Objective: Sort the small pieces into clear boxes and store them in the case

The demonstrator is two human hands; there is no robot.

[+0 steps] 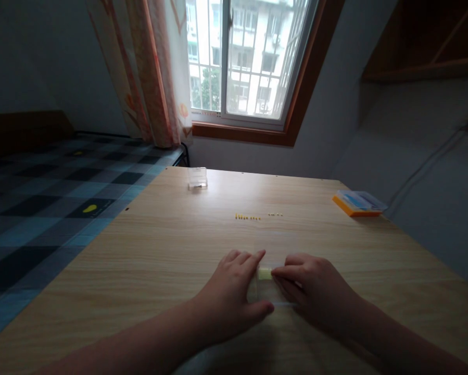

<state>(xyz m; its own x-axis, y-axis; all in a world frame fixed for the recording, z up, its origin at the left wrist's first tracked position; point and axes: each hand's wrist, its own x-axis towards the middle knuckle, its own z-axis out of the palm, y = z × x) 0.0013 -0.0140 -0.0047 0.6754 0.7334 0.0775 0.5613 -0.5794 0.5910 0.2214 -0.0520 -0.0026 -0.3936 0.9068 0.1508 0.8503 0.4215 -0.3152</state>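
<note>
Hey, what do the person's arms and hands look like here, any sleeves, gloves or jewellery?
Both forearms are bare, with no sleeve edge in view. The left hand and right hand wear no gloves; no ring, watch or bracelet shows in the dim light.

We sit at a pale wood-grain worktop (159,250) below a brown-framed, barred window (253,57) that lets in dull daylight. A patterned curtain (155,73) hangs at its left, a bed (42,203) in blue-and-black check lies beside us, and grey walls (413,172) close us in.
</note>
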